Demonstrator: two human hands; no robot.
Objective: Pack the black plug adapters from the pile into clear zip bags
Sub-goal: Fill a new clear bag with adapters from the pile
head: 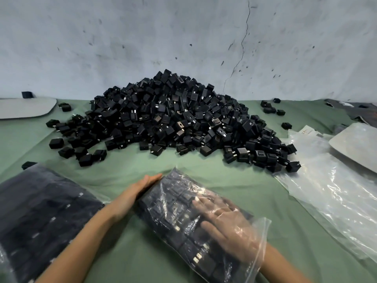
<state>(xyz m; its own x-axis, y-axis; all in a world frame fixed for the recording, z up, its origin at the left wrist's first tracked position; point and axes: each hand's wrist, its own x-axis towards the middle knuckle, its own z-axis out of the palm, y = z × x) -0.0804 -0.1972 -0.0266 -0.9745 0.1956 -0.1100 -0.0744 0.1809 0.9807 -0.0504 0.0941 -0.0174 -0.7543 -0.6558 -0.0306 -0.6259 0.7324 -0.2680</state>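
Grey cracked wall point(122, 37) is filling the upper half of the frame. Below it, a counter point(142, 166) under green cloth is running edge to edge.

Pile of black plug adapters point(169, 119) is sitting mid-frame against the wall, spreading wide at its base.

Stack of empty clear bags point(326, 197) is lying flat at the right, touching the pile's right foot.

Filled bag point(40, 211) is lying at lower left, with rows of adapters showing through the plastic.

Open zip bag point(175, 201) is lying at bottom centre, angled toward upper left, its mouth toward the lower right, adapters packed inside in rows.

Two pale grey boards are resting on the counter: left board point(24, 107) at the left edge, right board point(357, 144) at the right edge on top of the empty bags.

Right hand point(226, 223) is reaching inside the zip bag, fingers spread flat on the adapters, gripping nothing. Left hand point(134, 190) is pressing edge-on against the bag's left side from outside, fingers straight and together.

Stray adapters point(269, 110) are lying apart from the pile at upper right.
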